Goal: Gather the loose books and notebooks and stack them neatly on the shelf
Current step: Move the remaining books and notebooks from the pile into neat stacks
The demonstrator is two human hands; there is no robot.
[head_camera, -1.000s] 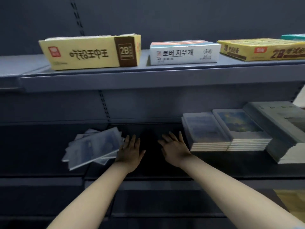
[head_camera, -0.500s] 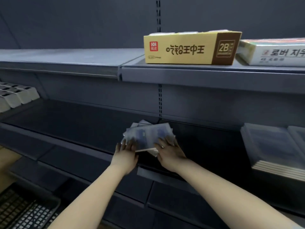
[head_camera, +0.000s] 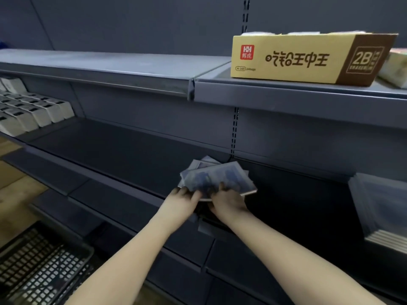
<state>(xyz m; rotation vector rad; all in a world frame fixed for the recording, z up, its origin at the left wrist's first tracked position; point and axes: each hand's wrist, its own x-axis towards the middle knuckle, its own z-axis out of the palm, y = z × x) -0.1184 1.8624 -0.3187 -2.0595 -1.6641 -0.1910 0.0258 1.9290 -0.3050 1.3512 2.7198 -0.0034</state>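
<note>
Whereas fingers (head_camera: 195, 195) lay flat before, left hand (head_camera: 180, 200) and right hand (head_camera: 229, 201) now grip the notebooks (head_camera: 218, 177)

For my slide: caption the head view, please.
Left hand and right hand grip a splayed pile of notebooks on the dark shelf, below a yellow 2B box.

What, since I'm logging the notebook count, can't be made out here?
Head view only:
loose notebooks: blurred and fanned, so count and cover print are unreadable.
left hand and right hand: fingers overlap the pile; pinching or pressing is unclear.
stacked notebooks: cut off by the right edge.
pale box: cut off by the right edge.
</note>
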